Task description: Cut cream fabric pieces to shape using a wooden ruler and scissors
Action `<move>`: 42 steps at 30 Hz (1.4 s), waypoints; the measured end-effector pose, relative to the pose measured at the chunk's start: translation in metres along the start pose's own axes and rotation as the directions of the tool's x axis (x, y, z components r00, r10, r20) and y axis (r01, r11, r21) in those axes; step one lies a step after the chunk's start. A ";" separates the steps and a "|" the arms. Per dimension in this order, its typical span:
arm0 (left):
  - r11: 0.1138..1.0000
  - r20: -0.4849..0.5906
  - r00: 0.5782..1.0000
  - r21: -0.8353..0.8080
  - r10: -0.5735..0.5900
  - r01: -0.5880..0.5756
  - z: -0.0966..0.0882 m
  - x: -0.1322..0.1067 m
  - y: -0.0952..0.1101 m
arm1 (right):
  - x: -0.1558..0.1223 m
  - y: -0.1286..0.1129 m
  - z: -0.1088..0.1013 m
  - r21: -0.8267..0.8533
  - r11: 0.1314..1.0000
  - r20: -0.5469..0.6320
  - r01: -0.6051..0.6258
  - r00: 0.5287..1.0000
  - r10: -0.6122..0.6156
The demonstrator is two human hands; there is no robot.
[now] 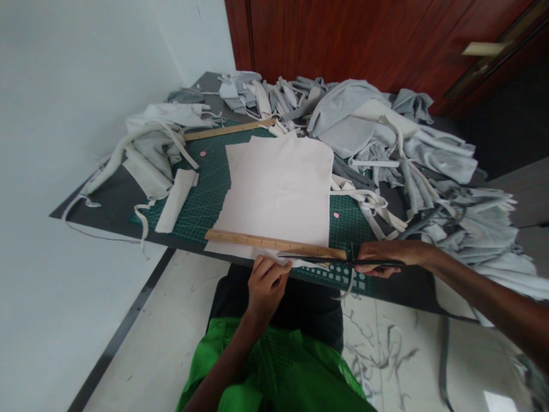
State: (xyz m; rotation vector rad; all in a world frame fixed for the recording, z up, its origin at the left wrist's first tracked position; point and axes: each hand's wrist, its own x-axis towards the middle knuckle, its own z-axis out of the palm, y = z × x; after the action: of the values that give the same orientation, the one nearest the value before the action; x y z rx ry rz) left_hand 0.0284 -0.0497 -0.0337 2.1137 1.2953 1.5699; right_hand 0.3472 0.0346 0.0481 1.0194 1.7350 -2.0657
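Note:
A large piece of off-white fabric [278, 189] lies on the green cutting mat [201, 194], with a wooden ruler [274, 242] across its near end. My right hand [381, 257] is closed around the handles of black scissors [317, 260]. Their blades point left along the fabric's near edge, just below the ruler. Close to the blade tips, my left hand [268, 280] pinches that same edge. A narrow cut strip [350, 283] curls down by the scissors at the table's front.
Piles of grey and white fabric scraps [351, 114] line the back and right of the dark table. More fabric [154, 149] and a folded white piece [176, 200] lie left. Another wooden ruler [231, 130] rests behind. Cut strips [394, 355] litter the floor; a wooden door [343, 40] stands behind.

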 end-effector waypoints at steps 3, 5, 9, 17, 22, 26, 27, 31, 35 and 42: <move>1.000 0.028 1.000 -0.008 -0.005 0.006 -0.002 0.001 0.000 | 0.001 -0.001 0.003 0.058 0.998 -0.017 -0.013 1.000 0.014; 1.000 0.054 0.998 -0.016 -0.019 0.020 -0.004 0.002 0.001 | 0.002 -0.001 0.005 0.098 0.995 -0.048 0.001 0.999 0.004; 0.999 0.079 0.996 -0.018 -0.040 0.041 -0.005 0.005 0.003 | 0.003 0.001 0.006 0.125 0.992 -0.007 0.002 1.000 -0.001; 0.999 0.051 0.998 0.000 -0.047 0.047 -0.005 0.005 0.006 | 0.006 0.003 0.006 0.129 0.991 -0.016 -0.024 1.000 0.026; 0.998 0.069 0.996 -0.005 -0.055 0.056 -0.005 0.005 0.006 | 0.006 0.005 0.007 0.112 0.994 -0.025 0.013 1.000 -0.010; 0.998 0.075 0.995 0.003 -0.069 0.069 -0.005 0.005 0.007 | 0.005 0.007 0.011 0.087 0.996 0.003 0.007 1.000 -0.008; 0.998 0.074 0.995 0.005 -0.069 0.069 -0.005 0.006 0.007 | 0.005 0.007 0.012 0.084 0.996 -0.001 0.006 1.000 -0.006; 0.997 0.068 0.995 0.002 -0.071 0.071 -0.004 0.007 0.008 | 0.004 0.007 0.017 0.082 0.997 -0.011 -0.016 1.000 0.017; 0.997 0.074 0.995 -0.005 -0.073 0.074 -0.005 0.007 0.008 | 0.007 0.006 0.019 0.087 0.996 -0.007 0.019 1.000 -0.018; 0.997 0.092 0.993 0.014 -0.076 0.075 -0.006 0.008 0.008 | 0.008 0.008 0.022 0.136 0.990 -0.026 0.049 0.999 -0.045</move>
State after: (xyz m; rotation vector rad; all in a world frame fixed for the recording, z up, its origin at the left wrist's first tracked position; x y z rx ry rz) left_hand 0.0277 -0.0507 -0.0212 2.0914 1.3383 1.4214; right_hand 0.3386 0.0140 0.0378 1.0541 1.6632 -2.2370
